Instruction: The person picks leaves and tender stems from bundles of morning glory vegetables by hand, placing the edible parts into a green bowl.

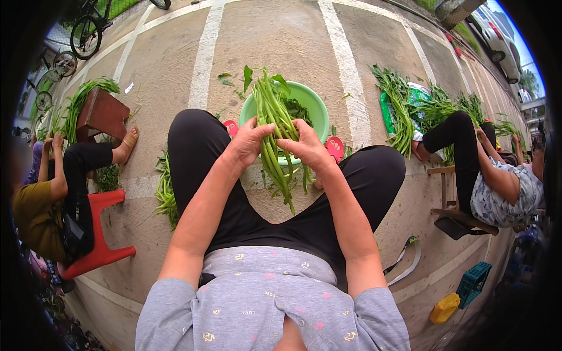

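Between my knees I hold a bunch of water spinach (274, 117), long green stems with a few leaves at the far end. My left hand (248, 144) grips its left side, thumb laid across the stems. On the right side, my right hand (306, 145) is closed round stems too, its thumb pointing inward. Behind and below the bunch stands a light green basin (314, 99) on the ground, with dark leafy greens (300, 112) in it. The bunch hides much of the basin's left part.
More stems (167, 193) lie beside my left leg. At left, a person sits on a red plastic stool (99, 234) near a brown wooden stool (100, 114) topped with greens. At right, another person sits by piled greens (398, 111). A teal crate (474, 284) and yellow container (445, 308) stand behind right.
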Demonstrator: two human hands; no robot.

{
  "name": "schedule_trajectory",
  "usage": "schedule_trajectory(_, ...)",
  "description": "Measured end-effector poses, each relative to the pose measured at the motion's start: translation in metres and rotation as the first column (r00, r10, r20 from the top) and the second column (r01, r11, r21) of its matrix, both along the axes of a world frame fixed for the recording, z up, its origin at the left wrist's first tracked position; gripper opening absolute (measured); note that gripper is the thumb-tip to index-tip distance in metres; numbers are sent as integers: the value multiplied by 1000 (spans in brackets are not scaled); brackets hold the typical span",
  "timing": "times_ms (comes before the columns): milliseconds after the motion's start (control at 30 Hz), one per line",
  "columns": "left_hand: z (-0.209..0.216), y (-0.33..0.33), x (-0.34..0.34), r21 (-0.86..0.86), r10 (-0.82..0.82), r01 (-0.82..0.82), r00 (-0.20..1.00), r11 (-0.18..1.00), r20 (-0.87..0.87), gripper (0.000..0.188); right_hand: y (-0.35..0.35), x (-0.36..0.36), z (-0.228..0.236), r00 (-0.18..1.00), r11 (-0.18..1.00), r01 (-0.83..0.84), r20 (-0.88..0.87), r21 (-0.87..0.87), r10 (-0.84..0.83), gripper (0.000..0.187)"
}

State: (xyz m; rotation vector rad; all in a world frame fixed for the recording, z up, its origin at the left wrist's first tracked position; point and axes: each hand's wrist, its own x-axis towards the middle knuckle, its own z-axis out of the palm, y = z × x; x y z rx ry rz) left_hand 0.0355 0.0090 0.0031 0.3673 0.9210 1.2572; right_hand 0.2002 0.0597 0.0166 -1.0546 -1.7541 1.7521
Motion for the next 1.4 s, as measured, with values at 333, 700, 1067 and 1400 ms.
schedule_trajectory(333, -24, 3, -11, -87, 163, -177, 975, 980, -149, 34, 30, 28, 15, 750, 777, 627, -225, -57, -622, 23)
schedule_trajectory(700, -13, 5, -2, -86, 144, -150, 986, 985, -82, 34, 24, 29, 8, 972, 971, 218, -70, -103, -225, 16)
schedule_trajectory(1067, -19, 4, -20, -109, 384, -408, 903, 906, -193, 28, 44, 56, 27, 510, 599, 793, -419, -109, -751, 15)
schedule_trajectory(1400, -4, 3, -3, -17, 42, -41, 998, 999, 39, 37, 31, 35, 17, 903, 925, 344, -215, -160, -372, 16)
